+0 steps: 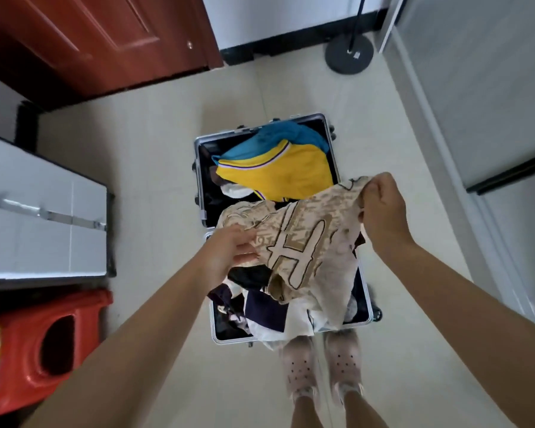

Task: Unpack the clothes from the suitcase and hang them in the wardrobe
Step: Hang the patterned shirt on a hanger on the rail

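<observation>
One open suitcase (203, 180) — two hands (229, 257), two shoes (300, 369), one red stool (44, 341).

- One view only, from a wide-angle camera worn on the person's head, so no second view shares any part of the scene.
- It looks steeply down at the open suitcase (267, 193) on the floor, which sits mid-frame.
- Nearer than the suitcase, both forearms reach in from the bottom edge, and the feet stand just below it.
- Beyond the suitcase, the wall base and a red door (84, 41) fill the top edge.
- Straight edges bow outward toward the frame's sides.
</observation>
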Motion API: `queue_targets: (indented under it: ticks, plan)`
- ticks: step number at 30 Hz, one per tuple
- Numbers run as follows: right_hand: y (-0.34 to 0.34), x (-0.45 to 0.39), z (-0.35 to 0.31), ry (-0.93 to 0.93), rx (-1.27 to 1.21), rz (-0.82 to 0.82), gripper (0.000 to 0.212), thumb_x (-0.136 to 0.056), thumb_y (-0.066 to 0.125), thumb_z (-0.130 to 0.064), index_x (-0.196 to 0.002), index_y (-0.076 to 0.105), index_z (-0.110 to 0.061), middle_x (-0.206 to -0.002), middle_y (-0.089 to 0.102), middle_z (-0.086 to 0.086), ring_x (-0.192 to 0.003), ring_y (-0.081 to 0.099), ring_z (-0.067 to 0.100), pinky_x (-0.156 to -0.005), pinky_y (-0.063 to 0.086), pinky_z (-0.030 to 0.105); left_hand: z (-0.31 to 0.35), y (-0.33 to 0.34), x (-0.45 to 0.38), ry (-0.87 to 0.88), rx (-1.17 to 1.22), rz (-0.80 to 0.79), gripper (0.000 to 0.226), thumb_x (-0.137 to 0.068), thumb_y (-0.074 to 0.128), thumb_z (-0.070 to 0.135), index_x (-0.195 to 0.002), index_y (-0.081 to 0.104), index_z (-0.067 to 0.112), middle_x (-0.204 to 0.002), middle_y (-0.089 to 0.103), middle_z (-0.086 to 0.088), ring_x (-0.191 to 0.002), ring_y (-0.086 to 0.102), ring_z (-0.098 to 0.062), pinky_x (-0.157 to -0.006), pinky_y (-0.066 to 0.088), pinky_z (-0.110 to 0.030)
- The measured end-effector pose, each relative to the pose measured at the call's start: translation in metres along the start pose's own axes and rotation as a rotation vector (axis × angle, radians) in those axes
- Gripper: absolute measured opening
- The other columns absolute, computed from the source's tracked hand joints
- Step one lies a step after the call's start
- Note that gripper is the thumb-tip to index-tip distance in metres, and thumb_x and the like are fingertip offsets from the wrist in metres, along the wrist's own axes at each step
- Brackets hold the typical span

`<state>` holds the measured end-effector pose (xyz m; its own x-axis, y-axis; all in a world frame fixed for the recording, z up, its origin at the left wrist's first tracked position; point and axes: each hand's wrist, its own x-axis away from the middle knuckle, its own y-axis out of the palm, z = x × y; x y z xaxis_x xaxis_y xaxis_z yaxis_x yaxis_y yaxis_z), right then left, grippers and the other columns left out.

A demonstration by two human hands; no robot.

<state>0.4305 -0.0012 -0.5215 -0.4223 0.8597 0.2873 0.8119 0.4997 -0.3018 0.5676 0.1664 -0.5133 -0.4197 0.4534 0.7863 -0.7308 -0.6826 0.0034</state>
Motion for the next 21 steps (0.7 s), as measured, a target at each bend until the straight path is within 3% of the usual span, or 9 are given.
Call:
queue_targets:
  ticks: [6, 9, 11, 13, 15, 18, 21]
  plan:
    - [-0.024, 0.007, -0.133, -0.266, -0.047, -0.079, 0.034, -0.096, 0.035, -0.008, -0.064, 0.032, -0.02, -0.059, 0.034, -0.004, -0.052, 0.032, 0.004, -0.05, 0.027, 0.019, 0.038, 0.009, 0.052, 0.166, 0.052, -0.078, 0.023, -0.093, 0.044, 0.004, -0.072, 0.053, 0.004, -0.065, 0.065, -0.006, -0.06, 0.065, -0.015, -0.079, 0.054, -0.03]
    - [-0.048, 0.016, -0.169, -0.321, -0.047, -0.014, 0.033, -0.094, 0.041, -0.01, -0.063, 0.035, -0.021, -0.061, 0.034, -0.005, -0.048, 0.036, -0.002, -0.049, 0.029, 0.011, 0.07, 0.013, 0.077, 0.29, 0.197, -0.05, 0.027, -0.092, 0.04, 0.001, -0.068, 0.051, 0.002, -0.055, 0.064, -0.005, -0.049, 0.064, -0.009, -0.058, 0.056, -0.02]
    - [-0.066, 0.026, -0.186, -0.356, -0.064, 0.023, 0.033, -0.091, 0.048, -0.011, -0.062, 0.035, -0.02, -0.059, 0.033, -0.005, -0.046, 0.036, -0.003, -0.048, 0.03, 0.01, 0.097, 0.013, 0.098, 0.339, 0.288, -0.031, 0.042, -0.091, 0.036, 0.0, -0.056, 0.057, 0.005, -0.048, 0.063, -0.001, -0.043, 0.061, -0.008, -0.046, 0.051, -0.016]
    - [-0.083, 0.04, -0.203, -0.37, -0.094, -0.017, 0.031, -0.086, 0.058, -0.014, -0.065, 0.037, -0.021, -0.06, 0.034, -0.006, -0.047, 0.037, -0.003, -0.047, 0.03, 0.008, 0.121, 0.016, 0.121, 0.407, 0.303, -0.034, 0.059, -0.09, 0.034, -0.001, -0.035, 0.052, 0.009, -0.038, 0.053, 0.001, -0.035, 0.052, -0.005, -0.039, 0.043, -0.012]
    - [-0.099, 0.057, -0.226, -0.403, -0.016, -0.121, 0.027, -0.079, 0.068, -0.021, -0.074, 0.042, -0.026, -0.067, 0.042, -0.01, -0.054, 0.041, -0.003, -0.049, 0.033, 0.006, 0.149, 0.023, 0.149, 0.495, 0.293, -0.05, 0.063, -0.089, 0.034, -0.002, -0.028, 0.048, 0.01, -0.033, 0.046, 0.003, -0.03, 0.046, -0.004, -0.036, 0.038, -0.011]
    - [-0.126, 0.085, -0.263, -0.484, 0.28, -0.261, 0.05, -0.069, 0.078, -0.02, -0.1, 0.039, -0.027, -0.089, 0.047, -0.011, -0.078, 0.048, 0.005, -0.058, 0.035, 0.002, 0.191, 0.027, 0.187, 0.581, 0.333, -0.05, 0.047, -0.085, 0.045, 0.003, -0.04, 0.047, 0.016, -0.038, 0.043, 0.004, -0.034, 0.042, -0.007, -0.038, 0.035, -0.015]
    - [-0.146, 0.114, -0.304, -0.562, 0.481, -0.282, 0.063, -0.064, 0.082, -0.024, -0.108, 0.038, -0.022, -0.092, 0.043, -0.012, -0.083, 0.046, 0.007, -0.062, 0.036, 0.006, 0.236, 0.028, 0.236, 0.645, 0.462, -0.115, 0.028, -0.073, 0.058, 0.012, -0.048, 0.046, 0.017, -0.051, 0.04, 0.0, -0.047, 0.041, -0.012, -0.051, 0.035, -0.021]
